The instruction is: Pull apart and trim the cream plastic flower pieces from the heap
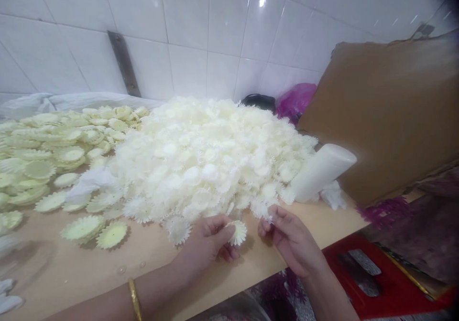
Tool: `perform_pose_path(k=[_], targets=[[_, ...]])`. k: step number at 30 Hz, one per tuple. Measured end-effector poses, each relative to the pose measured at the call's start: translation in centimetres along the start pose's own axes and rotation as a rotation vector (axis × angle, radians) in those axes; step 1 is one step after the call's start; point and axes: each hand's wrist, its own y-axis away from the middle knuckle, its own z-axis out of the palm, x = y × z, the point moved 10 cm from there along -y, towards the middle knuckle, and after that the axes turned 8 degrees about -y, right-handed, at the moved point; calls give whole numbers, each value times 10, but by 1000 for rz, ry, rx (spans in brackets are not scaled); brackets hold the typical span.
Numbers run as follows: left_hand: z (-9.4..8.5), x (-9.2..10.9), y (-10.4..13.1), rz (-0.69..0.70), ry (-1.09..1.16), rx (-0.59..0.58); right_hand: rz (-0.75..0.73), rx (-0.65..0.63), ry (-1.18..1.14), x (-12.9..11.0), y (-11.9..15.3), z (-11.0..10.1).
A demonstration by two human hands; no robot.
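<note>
A small pale-cream flower-shaped disc with a toothed edge (238, 233) is pinched between the thumb and fingers of my left hand (211, 240), low over the table's front part. To its right, my right hand (290, 240) has its thumb and fingertips drawn together against the front edge of a big heap of white flower-shaped pieces (215, 163). Whatever lies between those fingertips is too small to make out. Greenish-cream flower discs (112, 235) lie on the table left of my left hand, and more are piled behind them.
A white cylindrical roll (322, 173) leans at the heap's right end, before a large brown cardboard box (387, 106). Behind the heap are a magenta bag (296, 100) and a black item (258, 102). A red plastic stool (390, 283) stands below the table (89, 273).
</note>
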Motion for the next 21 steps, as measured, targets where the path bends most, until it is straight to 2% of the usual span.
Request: perform_pose_path(k=[4, 7, 13, 18, 21], targets=[[1, 1, 2, -26, -25, -15, -236, 94, 651, -23, 10, -2], [1, 1, 3, -30, -38, -9, -351, 94, 940, -30, 15, 4], [-1, -1, 1, -38, -16, 2, -475, 96, 1031, -37, 13, 11], [-2, 0, 0, -45, 28, 23, -488, 43, 1150, -24, 7, 30], [-2, 0, 1, -47, 42, 32, -509, 108, 1125, -28, 13, 28]])
